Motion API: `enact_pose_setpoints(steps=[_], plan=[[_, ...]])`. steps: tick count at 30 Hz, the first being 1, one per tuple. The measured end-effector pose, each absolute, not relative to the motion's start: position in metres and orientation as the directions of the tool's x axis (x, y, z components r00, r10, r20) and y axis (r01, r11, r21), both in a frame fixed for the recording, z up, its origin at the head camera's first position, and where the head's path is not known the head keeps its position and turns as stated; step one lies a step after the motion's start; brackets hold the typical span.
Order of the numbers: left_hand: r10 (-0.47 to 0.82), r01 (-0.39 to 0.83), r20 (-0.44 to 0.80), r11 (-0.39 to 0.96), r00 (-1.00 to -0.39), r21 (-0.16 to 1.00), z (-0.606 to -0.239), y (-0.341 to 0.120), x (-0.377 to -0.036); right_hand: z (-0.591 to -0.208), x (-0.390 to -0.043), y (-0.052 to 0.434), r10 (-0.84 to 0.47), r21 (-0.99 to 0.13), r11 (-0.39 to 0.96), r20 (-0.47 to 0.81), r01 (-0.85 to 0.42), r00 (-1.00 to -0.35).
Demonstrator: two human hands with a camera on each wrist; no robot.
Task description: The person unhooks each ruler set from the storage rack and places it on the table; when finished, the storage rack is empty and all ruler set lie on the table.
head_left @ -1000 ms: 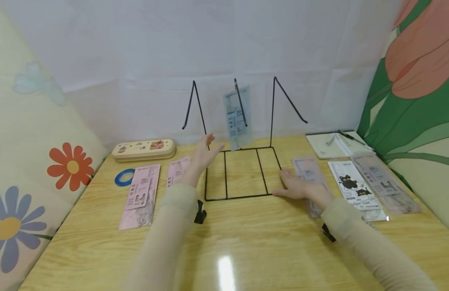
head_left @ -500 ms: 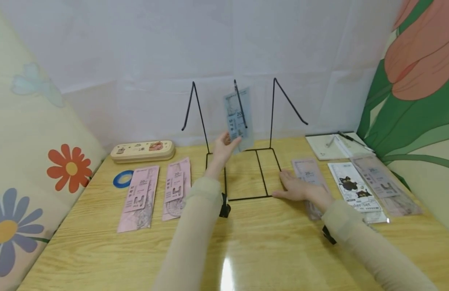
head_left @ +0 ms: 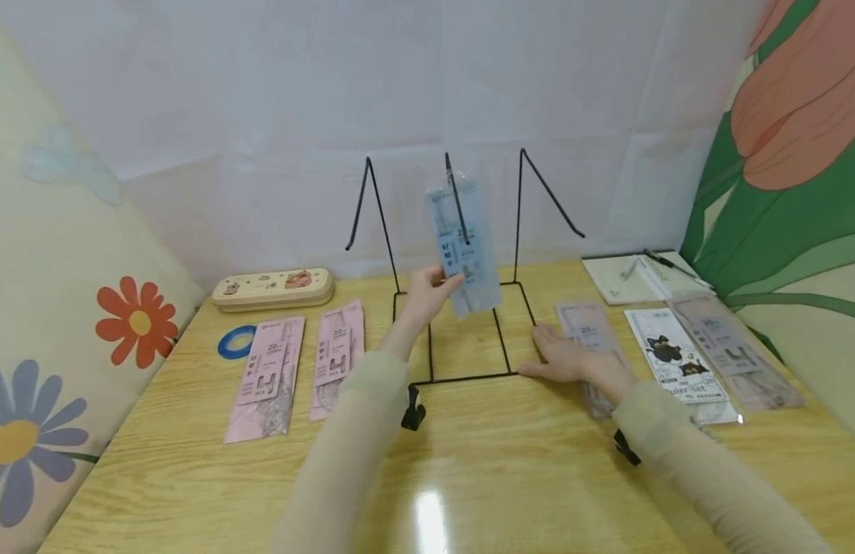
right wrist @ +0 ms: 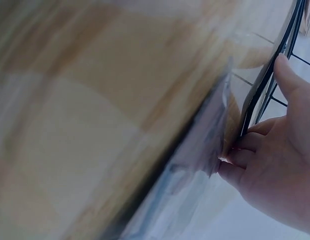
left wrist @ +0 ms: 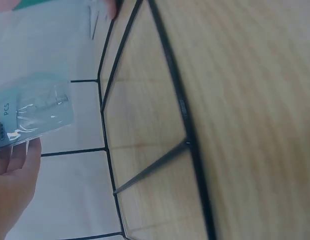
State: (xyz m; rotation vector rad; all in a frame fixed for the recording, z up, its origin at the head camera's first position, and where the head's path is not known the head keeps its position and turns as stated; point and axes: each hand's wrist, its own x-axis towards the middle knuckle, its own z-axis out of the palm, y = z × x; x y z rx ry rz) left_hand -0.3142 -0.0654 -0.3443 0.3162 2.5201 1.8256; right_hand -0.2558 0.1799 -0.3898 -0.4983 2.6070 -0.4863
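A black wire rack (head_left: 469, 378) with three slanted hooks stands on the table, seen in the head view. A blue ruler packet (head_left: 479, 286) hangs at its middle hook (head_left: 458, 201), whose arm crosses in front of the packet. My left hand (head_left: 425, 294) pinches the packet's lower left edge, thumb in front. In the left wrist view, fingers show behind the clear end of the packet (left wrist: 42, 112). My right hand (head_left: 567, 358) rests at the rack's front right corner, fingers extended. The right wrist view shows thumb and fingertips touching the rack's wire (right wrist: 256, 97).
Two pink ruler packets (head_left: 266, 381) lie to the left, near a blue tape roll (head_left: 236, 342) and cream pencil case (head_left: 273, 289). On the right lie further packets, a black-cat ruler set (head_left: 672, 354), and an open notebook (head_left: 624, 278) with a pen (head_left: 666, 263).
My left hand has moved right from the rack's left side and taken hold of the blue ruler packet. The packet's lower end has swung forward and right. My right hand stays in place.
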Motion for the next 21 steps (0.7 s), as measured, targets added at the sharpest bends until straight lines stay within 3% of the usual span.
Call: enact_pose_setpoints(steps=[8,13,21], plan=[[0.289,0.266,0.165,0.355,-0.943,0.896,-0.353,-0.076,-0.272,-0.392,-0.255,0.18,-0.423,-0.417,0.869,-0.35,-0.265,-0.836],[0.407,0.376,0.238,0.303,-0.882,0.876,-0.354,-0.083,-0.237,-0.392,-0.255,0.18,-0.423,-0.414,0.87,-0.351,-0.267,-0.836],[0.473,0.327,0.172,0.267,-0.864,0.906,-0.346,-0.091,-0.191,-0.391,-0.256,0.18,-0.427,-0.412,0.867,-0.329,-0.279,-0.842]])
